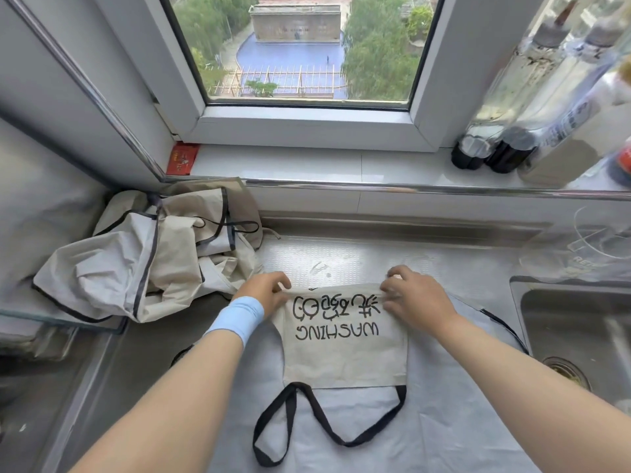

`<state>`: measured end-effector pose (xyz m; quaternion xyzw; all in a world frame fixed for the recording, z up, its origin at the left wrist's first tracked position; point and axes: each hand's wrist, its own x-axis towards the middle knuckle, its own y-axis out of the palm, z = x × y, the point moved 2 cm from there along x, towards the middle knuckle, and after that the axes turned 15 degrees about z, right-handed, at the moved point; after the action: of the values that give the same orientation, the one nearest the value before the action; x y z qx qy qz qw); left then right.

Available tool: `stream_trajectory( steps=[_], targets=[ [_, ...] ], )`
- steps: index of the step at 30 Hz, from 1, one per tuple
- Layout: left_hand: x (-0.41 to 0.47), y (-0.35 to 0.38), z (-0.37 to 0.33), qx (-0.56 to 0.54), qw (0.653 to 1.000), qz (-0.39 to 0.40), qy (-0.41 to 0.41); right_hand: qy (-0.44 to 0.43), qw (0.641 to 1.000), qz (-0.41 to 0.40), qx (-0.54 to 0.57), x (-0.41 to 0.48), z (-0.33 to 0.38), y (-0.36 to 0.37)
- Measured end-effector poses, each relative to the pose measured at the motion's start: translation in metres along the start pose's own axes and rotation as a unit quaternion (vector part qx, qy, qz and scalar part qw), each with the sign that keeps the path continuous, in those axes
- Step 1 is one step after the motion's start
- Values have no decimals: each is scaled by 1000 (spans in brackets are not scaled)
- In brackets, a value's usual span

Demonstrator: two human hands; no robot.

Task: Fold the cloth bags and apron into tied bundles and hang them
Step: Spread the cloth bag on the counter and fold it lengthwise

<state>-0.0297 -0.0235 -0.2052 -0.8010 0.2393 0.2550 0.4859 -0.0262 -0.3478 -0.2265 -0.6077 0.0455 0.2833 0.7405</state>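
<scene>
Both hands pinch the far edge of the beige printed cloth bag (345,339) at centre: left hand (266,291) at 10 o'clock, right hand (415,298) at 2 o'clock. Uneven pulls could skew the fold; its black handles (317,421) trailing at 6 o'clock might tangle underneath.

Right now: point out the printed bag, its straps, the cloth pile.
printed bag (345,356), head view, blank panel below the lettering
straps (290,414), head view, left black loop
cloth pile (112,268), head view, front fold
</scene>
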Motion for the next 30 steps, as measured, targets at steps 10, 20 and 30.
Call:
stream_trajectory(
  steps=[10, 20, 30],
  targets=[
    [3, -3, -2, 71, 996, 28, 40, 198, 966, -118, 119, -10, -2, -8],
    [6, -7, 3, 64, 998, -13, 25, 209, 764, -133, 596, -2, 20, -9],
    [17, -8, 1, 90, 995, -18, -26, 235, 918, -77, 311, 24, 2, -30]
  ],
)
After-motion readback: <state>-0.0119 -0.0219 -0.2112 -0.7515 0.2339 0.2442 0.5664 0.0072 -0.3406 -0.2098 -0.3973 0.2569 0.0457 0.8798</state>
